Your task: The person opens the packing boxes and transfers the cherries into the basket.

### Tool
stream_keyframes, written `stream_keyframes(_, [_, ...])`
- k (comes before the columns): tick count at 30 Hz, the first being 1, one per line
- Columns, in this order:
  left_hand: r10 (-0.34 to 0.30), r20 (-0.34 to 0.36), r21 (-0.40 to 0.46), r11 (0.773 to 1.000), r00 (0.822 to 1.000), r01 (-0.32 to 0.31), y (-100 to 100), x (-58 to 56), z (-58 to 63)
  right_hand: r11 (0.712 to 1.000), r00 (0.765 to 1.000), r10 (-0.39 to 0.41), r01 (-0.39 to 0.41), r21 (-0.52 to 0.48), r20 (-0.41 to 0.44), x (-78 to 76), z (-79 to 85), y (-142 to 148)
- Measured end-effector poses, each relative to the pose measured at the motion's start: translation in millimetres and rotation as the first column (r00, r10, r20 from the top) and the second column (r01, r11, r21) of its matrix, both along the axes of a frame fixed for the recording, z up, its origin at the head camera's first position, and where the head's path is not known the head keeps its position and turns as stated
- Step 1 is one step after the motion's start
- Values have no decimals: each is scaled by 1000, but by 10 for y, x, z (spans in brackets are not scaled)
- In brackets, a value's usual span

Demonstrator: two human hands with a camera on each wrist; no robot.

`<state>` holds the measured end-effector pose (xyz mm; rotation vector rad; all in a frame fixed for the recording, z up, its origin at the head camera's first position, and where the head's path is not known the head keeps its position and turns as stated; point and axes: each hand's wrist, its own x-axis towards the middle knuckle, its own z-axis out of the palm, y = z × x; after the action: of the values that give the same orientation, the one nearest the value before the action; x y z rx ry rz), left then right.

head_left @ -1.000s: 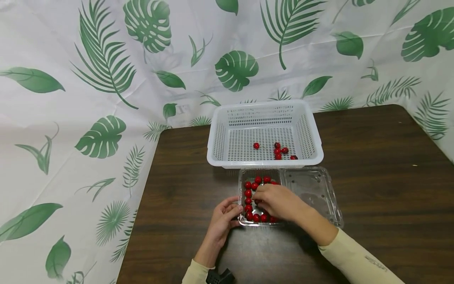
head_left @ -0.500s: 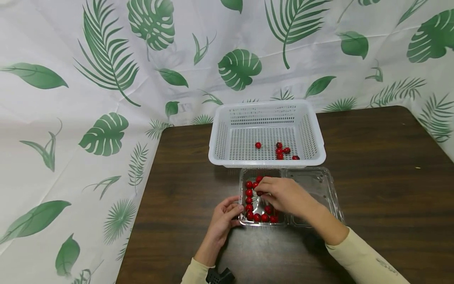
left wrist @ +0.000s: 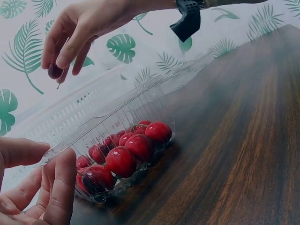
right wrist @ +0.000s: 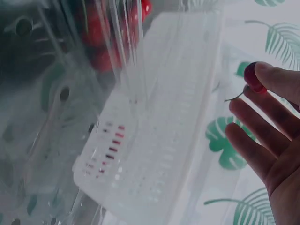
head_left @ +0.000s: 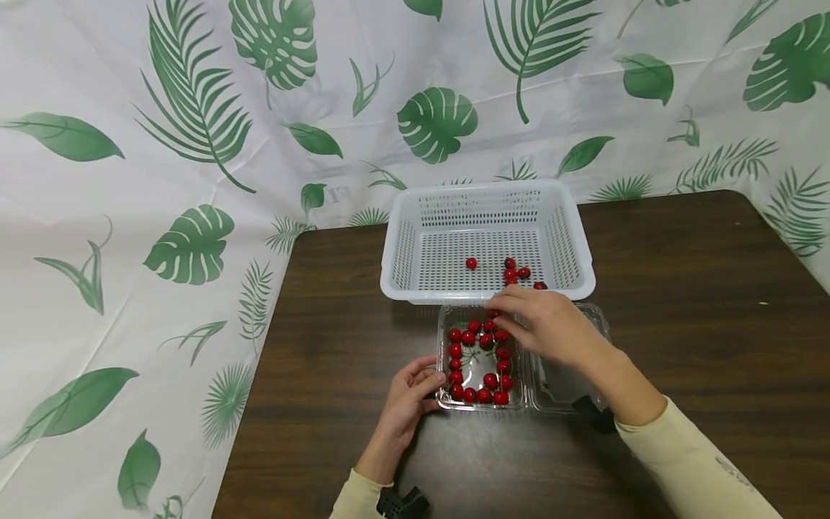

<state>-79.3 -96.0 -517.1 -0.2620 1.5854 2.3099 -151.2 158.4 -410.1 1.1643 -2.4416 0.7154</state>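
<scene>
Pinching a round dark-red cherry (right wrist: pixel 255 78) with a thin stem (right wrist: pixel 234 99) between thumb and fingers, the right hand (head_left: pixel 551 326) hangs just right of centre in my head view. I have the cherry raised near the upper edge of a clear square plastic box (head_left: pixel 476 371), whose left side the left hand (head_left: pixel 408 395) grips. Red cherries (head_left: pixel 469 395) line that box; its clear lid (head_left: pixel 560 378) lies open to the right. Above, I see a white perforated plastic basket (head_left: pixel 431 252) holding several more, all on a dark brown wood-grain desk (head_left: pixel 324 346).
</scene>
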Motion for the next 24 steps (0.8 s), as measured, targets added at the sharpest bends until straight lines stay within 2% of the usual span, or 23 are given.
stream_keyframes(8, [-2, -4, -6, 1000, 1000, 2, -1, 10, 11, 997, 997, -76, 76, -29, 6, -131, -6, 158])
stream_keyframes(16, [-2, 1, -4, 1000, 1000, 2, -1, 13, 24, 986, 985, -163, 164, -4, 50, -205, -66, 256])
stream_keyframes(24, [-9, -1, -4, 1000, 1000, 9, -4, 12, 37, 978, 976, -209, 209, 7, 65, -269, -142, 333])
